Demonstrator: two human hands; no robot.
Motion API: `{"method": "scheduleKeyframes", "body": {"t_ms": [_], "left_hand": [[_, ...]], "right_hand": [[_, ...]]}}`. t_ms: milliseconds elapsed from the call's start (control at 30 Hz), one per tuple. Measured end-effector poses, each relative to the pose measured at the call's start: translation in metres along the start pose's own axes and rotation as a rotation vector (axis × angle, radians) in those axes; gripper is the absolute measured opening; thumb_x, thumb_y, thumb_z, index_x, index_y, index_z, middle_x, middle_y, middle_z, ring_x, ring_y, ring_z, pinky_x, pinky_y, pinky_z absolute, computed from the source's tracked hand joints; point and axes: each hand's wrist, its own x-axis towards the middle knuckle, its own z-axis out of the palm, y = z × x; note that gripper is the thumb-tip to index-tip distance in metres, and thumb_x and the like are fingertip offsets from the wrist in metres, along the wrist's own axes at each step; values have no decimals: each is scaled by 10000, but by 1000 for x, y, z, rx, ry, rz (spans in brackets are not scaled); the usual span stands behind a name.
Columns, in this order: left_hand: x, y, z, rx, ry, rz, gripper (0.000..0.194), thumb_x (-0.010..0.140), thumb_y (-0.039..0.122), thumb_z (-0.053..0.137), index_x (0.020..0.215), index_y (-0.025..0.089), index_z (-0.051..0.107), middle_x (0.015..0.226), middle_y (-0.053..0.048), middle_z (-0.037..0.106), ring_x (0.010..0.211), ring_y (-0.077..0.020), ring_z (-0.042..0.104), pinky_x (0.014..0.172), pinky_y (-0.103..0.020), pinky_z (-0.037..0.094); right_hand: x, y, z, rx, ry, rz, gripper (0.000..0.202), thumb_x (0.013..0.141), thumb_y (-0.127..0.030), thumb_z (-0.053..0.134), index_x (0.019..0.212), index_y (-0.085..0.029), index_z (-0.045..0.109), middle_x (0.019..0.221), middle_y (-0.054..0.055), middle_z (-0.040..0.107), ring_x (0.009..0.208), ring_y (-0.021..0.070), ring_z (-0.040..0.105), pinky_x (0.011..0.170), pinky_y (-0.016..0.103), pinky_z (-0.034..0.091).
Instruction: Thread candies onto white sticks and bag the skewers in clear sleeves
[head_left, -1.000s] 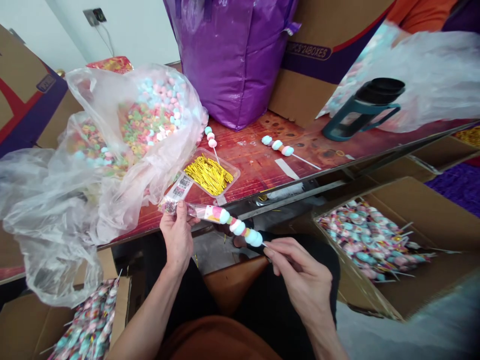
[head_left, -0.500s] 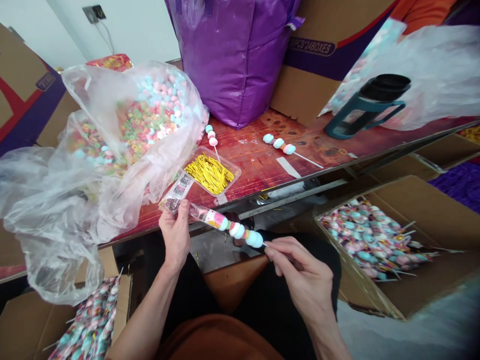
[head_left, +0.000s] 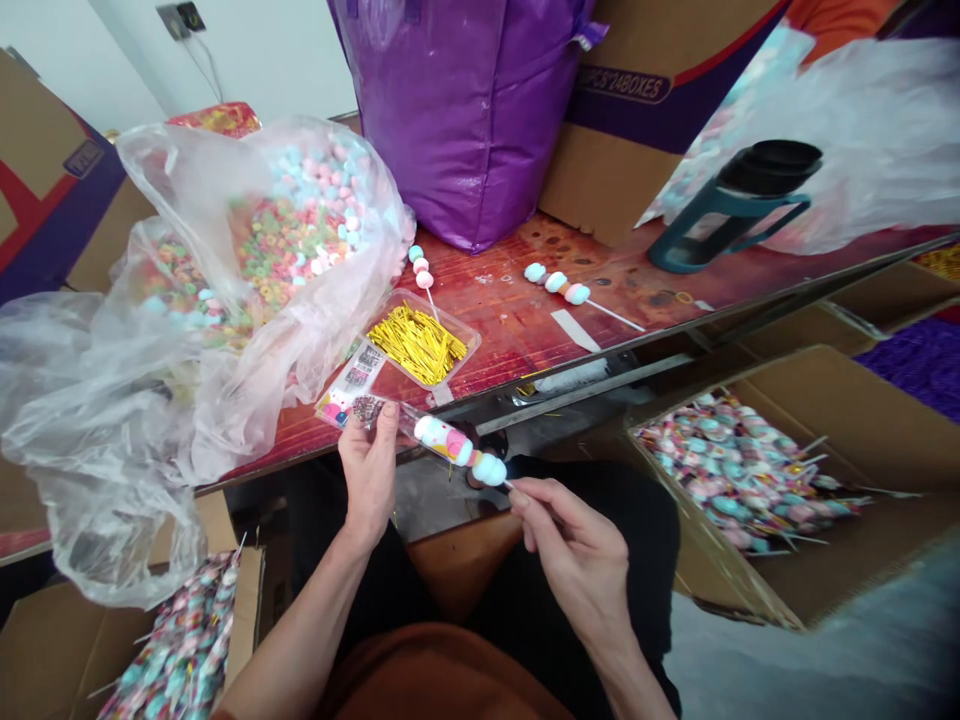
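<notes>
My left hand (head_left: 370,470) grips a clear printed plastic sleeve (head_left: 405,418) between thumb and fingers. My right hand (head_left: 574,540) pinches the white stick of a marshmallow skewer (head_left: 489,470). Much of the skewer's candy lies inside the sleeve, while the blue-white marshmallow nearest the stick looks to be outside it. Both hands are above my lap, in front of the red table (head_left: 495,350). Just beyond my left hand, a clear tray (head_left: 471,345) of gold twist ties (head_left: 416,342) rests at the table edge, beside flat printed sleeves (head_left: 352,385).
Two unwrapped skewers, one at the left (head_left: 421,268) and one at the right (head_left: 556,283), lie on the table. A large plastic bag of candy (head_left: 255,170), a purple bag (head_left: 480,120) and a teal bottle (head_left: 686,232) stand behind. Cartons of wrapped skewers flank me, left (head_left: 247,600) and right (head_left: 847,400).
The skewer has slid further into the sleeve, as my right hand moved left and my left hand shifted slightly right. Fewer marshmallows show outside the sleeve.
</notes>
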Motion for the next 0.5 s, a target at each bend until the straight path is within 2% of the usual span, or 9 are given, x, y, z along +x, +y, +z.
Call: {"method": "scheduleKeyframes", "body": {"t_ms": [67, 167, 300, 400, 500], "left_hand": [[-2, 2, 2, -16, 2, -16, 353, 769, 488, 766, 890, 177, 652, 770, 6, 696, 626, -106, 647, 595, -206, 540], [-6, 8, 6, -43, -85, -103, 374, 761, 463, 786, 959, 185, 633, 859, -25, 737, 711, -133, 699, 649, -231, 565], [-13, 14, 11, -87, -177, -253, 408, 725, 457, 819, 931, 167, 620, 890, -73, 768, 773, -200, 745, 706, -308, 597], [-14, 12, 12, -100, -200, -299, 424, 722, 466, 819, 941, 155, 632, 933, -99, 775, 823, -230, 756, 733, -335, 602], [-12, 7, 10, -131, -208, -301, 411, 737, 473, 807, 931, 159, 625, 951, -103, 777, 868, -235, 756, 753, -333, 598]], "right_hand": [[-1, -1, 2, -69, 26, -74, 125, 938, -202, 608, 945, -203, 733, 687, -11, 620, 535, 102, 566, 493, 219, 461], [-1, 0, 4, -152, 52, -193, 144, 935, -142, 600, 974, -210, 721, 774, 11, 689, 649, 126, 647, 613, 243, 522], [1, 1, 6, -310, 55, -317, 149, 929, -131, 596, 955, -199, 725, 817, 31, 746, 697, 144, 681, 676, 276, 517], [4, 1, 4, -399, 39, -314, 140, 933, -155, 593, 944, -199, 726, 789, 15, 745, 639, 129, 649, 653, 269, 485], [5, -2, 1, -379, -52, -217, 162, 951, -186, 561, 951, -218, 720, 747, -8, 722, 630, 126, 623, 642, 247, 477]]}}
